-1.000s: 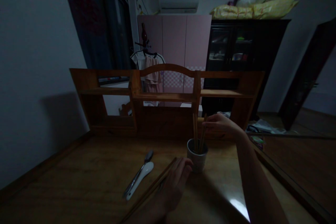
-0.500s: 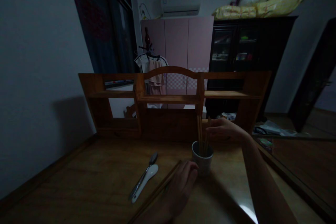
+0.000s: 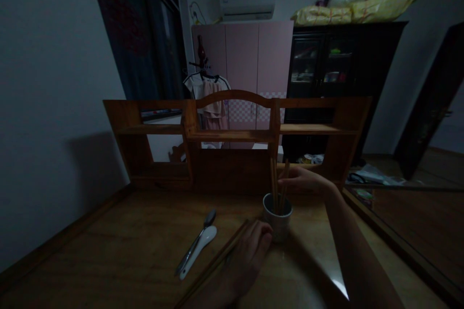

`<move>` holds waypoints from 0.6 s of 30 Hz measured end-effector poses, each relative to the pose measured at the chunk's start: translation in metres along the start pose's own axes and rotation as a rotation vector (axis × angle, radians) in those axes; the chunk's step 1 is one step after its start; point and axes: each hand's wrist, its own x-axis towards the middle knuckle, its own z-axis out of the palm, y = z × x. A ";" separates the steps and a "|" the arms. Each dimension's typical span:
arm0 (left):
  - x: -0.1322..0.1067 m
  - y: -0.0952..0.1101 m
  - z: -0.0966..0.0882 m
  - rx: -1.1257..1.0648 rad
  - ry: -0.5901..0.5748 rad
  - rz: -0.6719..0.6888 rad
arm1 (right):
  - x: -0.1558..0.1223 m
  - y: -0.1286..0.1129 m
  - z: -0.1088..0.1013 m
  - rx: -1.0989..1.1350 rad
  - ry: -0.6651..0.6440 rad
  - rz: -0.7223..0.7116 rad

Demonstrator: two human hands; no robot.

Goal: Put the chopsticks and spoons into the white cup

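Note:
A small pale cup (image 3: 277, 219) stands on the wooden desk (image 3: 126, 251) with several chopsticks (image 3: 274, 183) upright in it. My right hand (image 3: 306, 181) reaches over the cup, its fingers pinched on the top of one chopstick (image 3: 284, 178). My left hand (image 3: 248, 256) rests on the desk just left of the cup's base, fingers curled over a pair of chopsticks (image 3: 213, 265) that lie slanting toward me. The fingertips touch or nearly touch the cup.
A white spoon (image 3: 199, 250) and a metal spoon (image 3: 197, 239) lie side by side left of my left hand. A wooden shelf unit (image 3: 235, 130) stands along the desk's back edge. A wall is at the left; a dark wooden frame (image 3: 398, 246) runs at the right.
The view shifted slightly. My right hand has sunk a little lower over the cup with the chopstick. My left hand has crept closer to the cup's base.

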 end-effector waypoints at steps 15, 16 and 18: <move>0.001 -0.007 0.006 0.015 0.023 0.017 | 0.018 0.022 0.010 0.037 -0.082 -0.013; 0.001 -0.006 0.005 0.013 0.018 0.016 | 0.018 0.022 0.010 0.033 -0.092 -0.016; 0.001 -0.005 0.005 0.003 0.012 0.013 | 0.018 0.020 0.011 0.026 -0.103 -0.019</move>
